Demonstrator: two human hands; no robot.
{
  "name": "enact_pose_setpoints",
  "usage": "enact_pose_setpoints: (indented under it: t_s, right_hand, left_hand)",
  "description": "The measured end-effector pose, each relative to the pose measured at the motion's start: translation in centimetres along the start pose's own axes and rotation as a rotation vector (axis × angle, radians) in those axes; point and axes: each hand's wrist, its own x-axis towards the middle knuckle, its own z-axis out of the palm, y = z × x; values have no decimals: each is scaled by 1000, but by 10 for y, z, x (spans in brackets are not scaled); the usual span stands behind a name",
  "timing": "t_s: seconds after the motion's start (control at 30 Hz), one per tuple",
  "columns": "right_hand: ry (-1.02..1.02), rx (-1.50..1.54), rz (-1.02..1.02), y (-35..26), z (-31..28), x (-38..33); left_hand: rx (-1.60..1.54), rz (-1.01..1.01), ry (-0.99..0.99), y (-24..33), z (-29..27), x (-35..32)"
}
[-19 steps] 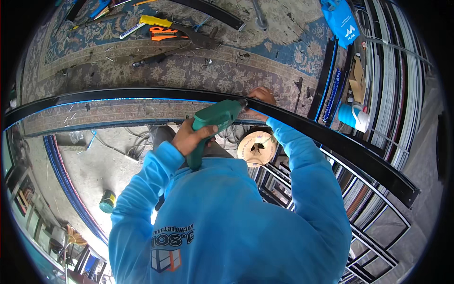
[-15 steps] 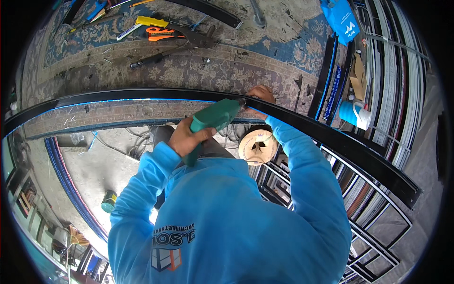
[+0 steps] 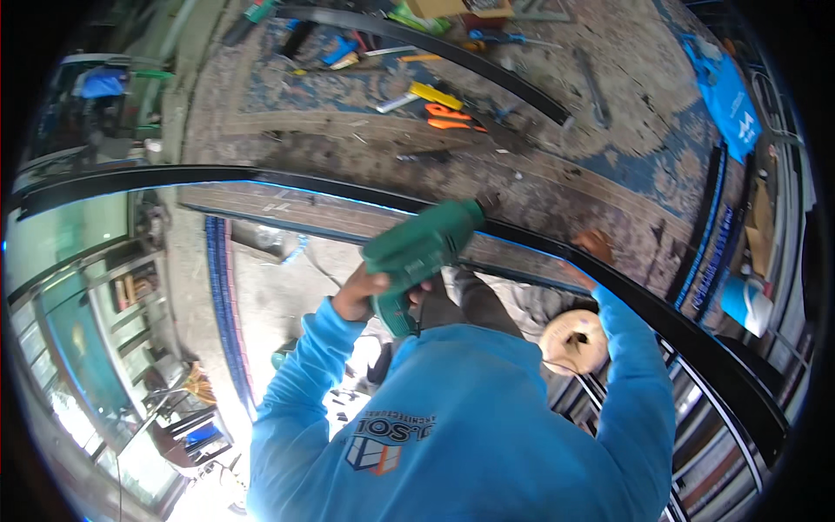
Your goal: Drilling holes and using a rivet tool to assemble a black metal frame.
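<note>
My left hand (image 3: 355, 292) is wrapped round the grip of a green power drill (image 3: 422, 242). The drill's body lies across a long black metal profile (image 3: 683, 335) in the view, and its chuck points beyond the far edge. Whether the tip touches anything is unclear. Farther right, my right hand (image 3: 595, 247) grips the same profile, its fingers over the far side and the rest of the hand on the near side. A blue strip runs along the profile's near edge. The profile spans the worktable from left to lower right.
A patterned carpet (image 3: 330, 143) covers the worktable. On it lie an orange-handled tool (image 3: 452, 117), a yellow-and-white tool (image 3: 435, 95) and another black profile (image 3: 487, 71). A blue bag (image 3: 729, 104) and a blue-and-white tub (image 3: 746, 304) stand at right. A round spool (image 3: 574, 342) sits below the table edge.
The drill has come away from beside my right hand, leaving a gap between them. My right hand keeps hold of the profile. The whole view has swung to the left.
</note>
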Motion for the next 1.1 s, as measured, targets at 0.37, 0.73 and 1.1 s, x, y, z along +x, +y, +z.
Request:
enact_pose_setpoints:
  t_s: [0.37, 0.73, 1.1]
  right_hand:
    - [104, 59, 57, 0, -2, -15]
    - [46, 70, 148, 3, 5, -20]
    - [169, 48, 92, -1, 3, -23]
  left_hand:
    - [1603, 468, 918, 144, -132, 123]
    - [1486, 882, 296, 89, -62, 244]
    - [2138, 391, -125, -17, 75, 393]
